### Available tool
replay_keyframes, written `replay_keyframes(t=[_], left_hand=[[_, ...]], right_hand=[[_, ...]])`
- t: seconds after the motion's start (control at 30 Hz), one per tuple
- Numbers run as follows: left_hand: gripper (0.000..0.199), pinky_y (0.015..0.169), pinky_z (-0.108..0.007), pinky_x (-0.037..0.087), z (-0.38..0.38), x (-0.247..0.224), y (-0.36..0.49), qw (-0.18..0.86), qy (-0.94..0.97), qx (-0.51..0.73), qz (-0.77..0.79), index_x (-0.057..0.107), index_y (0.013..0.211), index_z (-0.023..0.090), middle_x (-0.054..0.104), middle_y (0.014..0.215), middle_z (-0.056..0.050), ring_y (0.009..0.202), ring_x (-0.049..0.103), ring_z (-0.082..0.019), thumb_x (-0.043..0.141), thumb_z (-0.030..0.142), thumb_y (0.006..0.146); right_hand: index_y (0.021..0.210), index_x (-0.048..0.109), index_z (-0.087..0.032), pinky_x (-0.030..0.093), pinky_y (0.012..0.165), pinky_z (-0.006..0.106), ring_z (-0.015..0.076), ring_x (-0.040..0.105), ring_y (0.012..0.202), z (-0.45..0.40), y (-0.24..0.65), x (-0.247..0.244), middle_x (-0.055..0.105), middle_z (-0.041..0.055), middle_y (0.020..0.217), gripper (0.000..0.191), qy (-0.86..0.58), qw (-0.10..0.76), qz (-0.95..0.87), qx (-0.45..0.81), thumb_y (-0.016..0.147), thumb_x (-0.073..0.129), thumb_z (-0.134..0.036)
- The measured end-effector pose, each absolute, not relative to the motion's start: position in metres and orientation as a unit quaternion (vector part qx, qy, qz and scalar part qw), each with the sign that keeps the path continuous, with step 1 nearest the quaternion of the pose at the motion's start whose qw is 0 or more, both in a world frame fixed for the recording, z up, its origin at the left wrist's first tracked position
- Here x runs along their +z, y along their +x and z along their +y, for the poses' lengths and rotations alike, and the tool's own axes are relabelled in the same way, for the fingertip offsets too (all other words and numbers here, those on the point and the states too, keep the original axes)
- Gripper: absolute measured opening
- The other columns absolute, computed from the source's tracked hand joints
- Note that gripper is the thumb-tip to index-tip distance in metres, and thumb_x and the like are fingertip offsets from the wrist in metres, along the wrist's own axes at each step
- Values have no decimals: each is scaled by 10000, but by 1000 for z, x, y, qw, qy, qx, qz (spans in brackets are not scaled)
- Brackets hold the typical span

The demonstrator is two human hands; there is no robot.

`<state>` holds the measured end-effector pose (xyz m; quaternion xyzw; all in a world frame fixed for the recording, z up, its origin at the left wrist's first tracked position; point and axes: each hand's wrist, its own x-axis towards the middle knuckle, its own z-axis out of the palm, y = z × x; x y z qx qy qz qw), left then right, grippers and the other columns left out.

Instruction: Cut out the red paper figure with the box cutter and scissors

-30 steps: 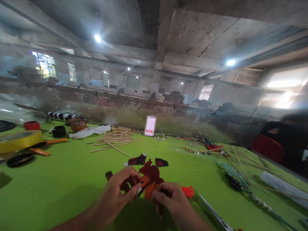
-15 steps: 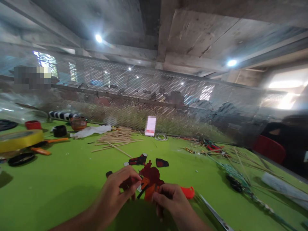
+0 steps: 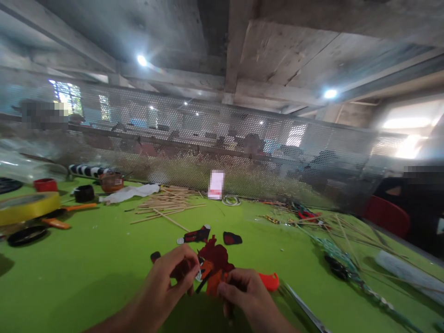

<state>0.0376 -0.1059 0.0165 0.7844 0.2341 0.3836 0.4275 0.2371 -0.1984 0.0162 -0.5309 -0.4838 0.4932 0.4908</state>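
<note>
A dark red and orange cut-out figure [image 3: 215, 254] is between my hands, low in the middle of the view. My left hand [image 3: 176, 273] is at its left side, thumb and index finger pinched together near a small white part; what they hold is too small to tell. My right hand [image 3: 244, 289] pinches the figure's orange lower part between thumb and fingers. Beyond the hands lie a dark piece with a white end [image 3: 197, 235] and a dark rounded piece [image 3: 232, 238]. An orange-red handled tool [image 3: 269, 281] lies beside my right hand.
Scissors [image 3: 305, 305] lie at the lower right. Wooden sticks [image 3: 166, 203] are spread at the back, near a white cloth [image 3: 132, 193]. Yellow tape [image 3: 29, 206] stands left. Green braided cord [image 3: 336, 249] and more sticks lie right. A perforated screen [image 3: 194, 138] borders the green table [image 3: 86, 259].
The view has shifted slightly, so the table items appear a little lower and to the left. Both hands stay at the figure in nearly the same pose.
</note>
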Motion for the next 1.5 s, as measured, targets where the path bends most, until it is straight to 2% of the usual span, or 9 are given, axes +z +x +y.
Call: replay_keyframes(t=[0.13,0.3,0.4,0.53,0.7,0.87,0.97,1.3,1.5], left_hand=[[290,617,-230,490,-107,14,38,476,751,375,264,579,979,213,630,813,-3,701,616,-135,620,500,983],[437,669,-254,512,-108,10,37,447,766,362,286,536,1241,242,688,869,-14,748,636,-154,657,552,958],[424,633,-246,501,-108,11,37,427,767,380,290,573,1211,241,682,832,-10,702,624,-147,656,567,952],[397,583,-239,473,-110,19,37,427,747,401,314,642,1111,229,655,721,2,628,598,-146,676,580,929],[317,661,-264,504,-107,22,36,379,792,380,293,710,1076,217,687,839,-31,716,633,-161,676,506,952],[380,634,-271,518,-101,18,37,528,737,320,275,663,1069,172,713,845,-38,685,642,-157,684,531,945],[427,606,-267,513,-95,16,37,584,714,284,262,629,1025,156,713,829,-36,650,622,-145,693,568,935],[467,676,-269,507,-92,23,36,585,722,236,284,658,1091,126,738,978,-81,805,661,-183,691,562,928],[504,709,-274,508,-93,25,37,577,732,229,280,674,1179,124,733,946,-67,806,647,-185,692,550,909]], right_hand=[[668,597,-187,385,472,246,108,470,464,-198,238,14,523,-34,529,663,-538,484,-490,486,643,762,-830],[701,603,-185,409,502,262,118,491,484,-199,239,9,537,-25,547,612,-557,468,-506,463,694,747,-780],[724,583,-198,408,511,273,119,479,483,-201,238,7,520,-32,558,560,-571,460,-511,448,726,708,-743],[695,580,-205,366,546,282,128,471,525,-204,236,7,533,-9,578,400,-591,442,-534,413,773,675,-585],[601,526,-231,300,549,299,147,449,548,-202,235,3,509,-2,554,308,-613,427,-560,359,763,652,-460],[577,485,-231,289,574,296,139,397,579,-199,235,4,445,-22,561,336,-598,430,-582,344,748,657,-463],[597,503,-228,314,557,285,139,429,566,-201,234,8,485,-11,565,358,-591,432,-582,355,773,651,-503],[675,522,-216,370,458,242,99,420,438,-201,236,21,480,-36,505,694,-568,464,-545,406,728,607,-903],[698,578,-187,373,463,242,111,468,468,-203,238,22,471,-36,535,769,-567,478,-533,408,693,613,-955]])
